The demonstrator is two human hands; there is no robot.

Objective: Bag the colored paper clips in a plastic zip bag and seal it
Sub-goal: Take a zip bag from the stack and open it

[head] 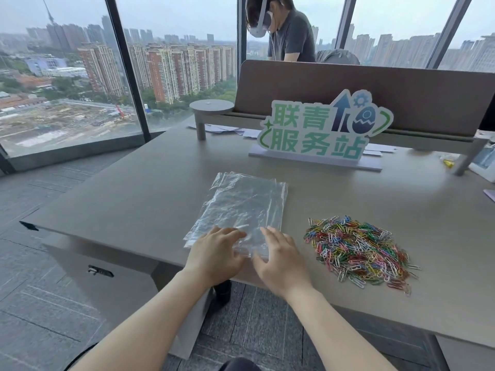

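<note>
A small stack of clear plastic zip bags (241, 204) lies flat on the grey desk (150, 188), its near end at the desk's front edge. My left hand (217, 254) rests on the near left corner of the stack with fingers spread. My right hand (281, 257) lies on the near right corner, fingers straight, thumb at the bag's edge. A loose heap of colored paper clips (359, 250) sits on the desk to the right of the bags, apart from both hands.
A green and white sign (321, 132) stands behind the bags. A grey partition (348, 84) runs along the desk's back, with a person behind it. A round grey stand (211, 108) rises at back left. Papers lie near the sign.
</note>
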